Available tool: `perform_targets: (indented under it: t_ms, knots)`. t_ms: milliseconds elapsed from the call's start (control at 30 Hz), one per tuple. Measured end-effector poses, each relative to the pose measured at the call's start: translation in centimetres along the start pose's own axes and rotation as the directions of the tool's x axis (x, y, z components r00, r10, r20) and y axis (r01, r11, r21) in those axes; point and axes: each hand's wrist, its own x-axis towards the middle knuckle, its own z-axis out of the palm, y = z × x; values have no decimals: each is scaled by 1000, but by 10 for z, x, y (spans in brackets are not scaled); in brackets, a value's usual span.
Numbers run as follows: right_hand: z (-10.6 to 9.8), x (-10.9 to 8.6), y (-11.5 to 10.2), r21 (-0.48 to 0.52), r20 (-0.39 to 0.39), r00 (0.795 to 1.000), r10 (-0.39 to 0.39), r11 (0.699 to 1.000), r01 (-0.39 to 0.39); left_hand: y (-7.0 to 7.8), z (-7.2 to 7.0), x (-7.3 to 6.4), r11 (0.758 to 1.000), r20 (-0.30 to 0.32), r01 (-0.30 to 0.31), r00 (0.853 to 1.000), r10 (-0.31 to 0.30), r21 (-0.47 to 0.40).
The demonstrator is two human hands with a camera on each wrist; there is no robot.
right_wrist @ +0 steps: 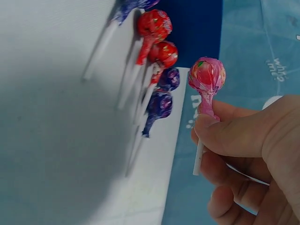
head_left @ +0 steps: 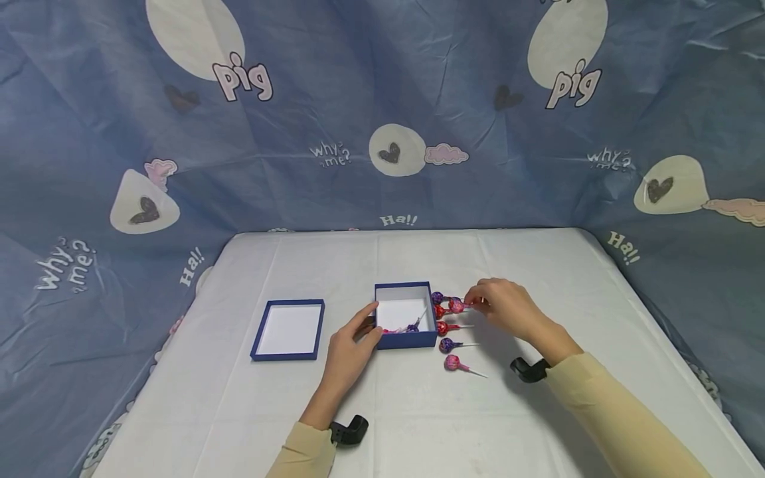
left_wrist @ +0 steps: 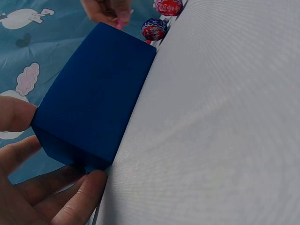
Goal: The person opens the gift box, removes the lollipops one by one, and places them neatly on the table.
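A small blue box with a white inside stands without its lid on the table, holding a few lollipops near its front wall. My left hand holds the box at its left side, thumb and fingers about the front left corner. Between thumb and fingers, my right hand pinches a pink lollipop by its stick just below the wrapped head. That lollipop is raised, head toward the box, above others lying along the right wall: red, purple and pink ones.
The blue lid lies white side up to the left of the box. A white cloth covers the table. Behind it hangs a blue printed curtain. Both wrists wear black bands, the left one near the table's front.
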Motion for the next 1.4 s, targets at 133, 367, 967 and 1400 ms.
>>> perform_targets:
  t_ms: [133,367,967,1400]
  knots:
    - [6,-4,5,-4,1,1000,8,1000,-7,0,0,0,1000,3,4,1000,-4,-6]
    - [16,-10,12,-3,17,999,35,999,-35,-2,-1,0,1000,6,19,1000,-19,0]
    - [31,-14,21,6,40,998,57,998,-57,0,0,0,1000,-4,6,1000,-6,5]
    - [34,-15,25,-9,50,997,61,998,-61,-1,0,1,1000,1,-6,1000,6,-6]
